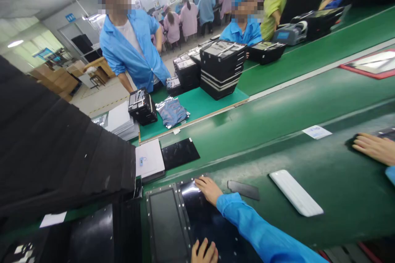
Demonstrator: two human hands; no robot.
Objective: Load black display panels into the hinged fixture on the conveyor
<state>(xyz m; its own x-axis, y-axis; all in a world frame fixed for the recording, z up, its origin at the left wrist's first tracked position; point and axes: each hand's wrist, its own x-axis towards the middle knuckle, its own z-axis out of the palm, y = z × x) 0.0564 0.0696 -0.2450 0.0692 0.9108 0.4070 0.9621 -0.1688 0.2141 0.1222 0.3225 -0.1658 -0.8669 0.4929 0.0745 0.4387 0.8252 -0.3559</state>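
My right hand (209, 189), in a blue sleeve, rests on the upper end of a glossy black panel (212, 226), its fingers stretched out. Lower down, at the bottom edge, the spread fingers of my left hand (204, 251) lie on the same panel; the rest of that hand is cut off. Left of the panel, side by side with it, is a black framed plate (166, 222) with small silver dots along its rim. A thin dark strip (243, 190) lies just right of my right hand.
A white rounded case (296, 193) and a paper slip (317, 132) lie on the green bench (262, 144). At the right edge is a co-worker's hand (373, 148). Tall black stacked material (68, 144) blocks the left. Black units (220, 68) are piled across, near several people.
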